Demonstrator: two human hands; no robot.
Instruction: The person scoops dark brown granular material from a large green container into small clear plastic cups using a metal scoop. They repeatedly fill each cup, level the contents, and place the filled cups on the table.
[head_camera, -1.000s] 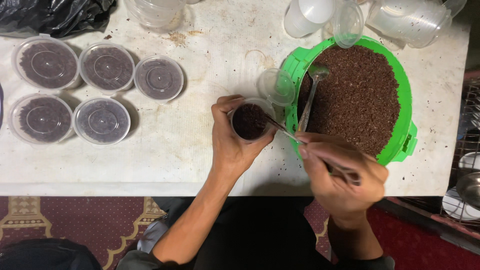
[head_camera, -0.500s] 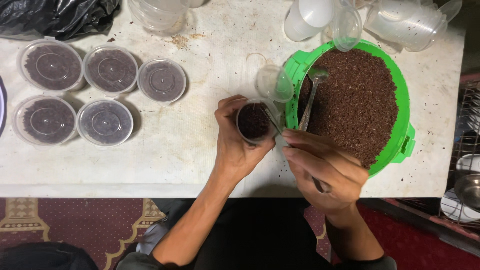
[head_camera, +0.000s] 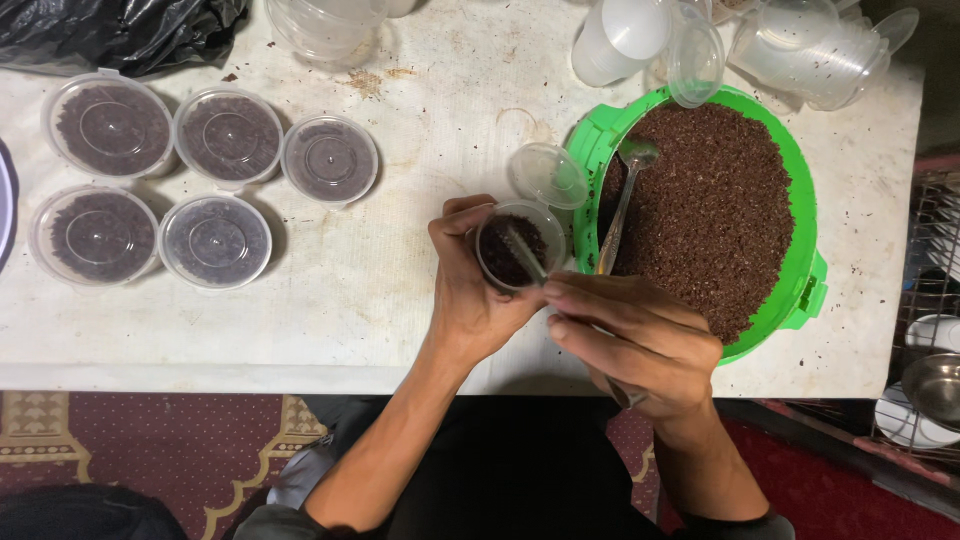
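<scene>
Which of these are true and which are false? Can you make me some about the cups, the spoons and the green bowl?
1. The left hand holds a small clear cup with dark grains in it. True.
2. Five lidded cups sit on the left of the white table. True.
3. The big bowl of brown grains is red. False: it is green.
4. The right hand is empty. False: it holds a thin utensil that reaches into the cup.
5. A metal spoon lies in the bowl. True.
6. The held cup has its lid on. False: it is open, and a loose lid lies beside it.
</scene>
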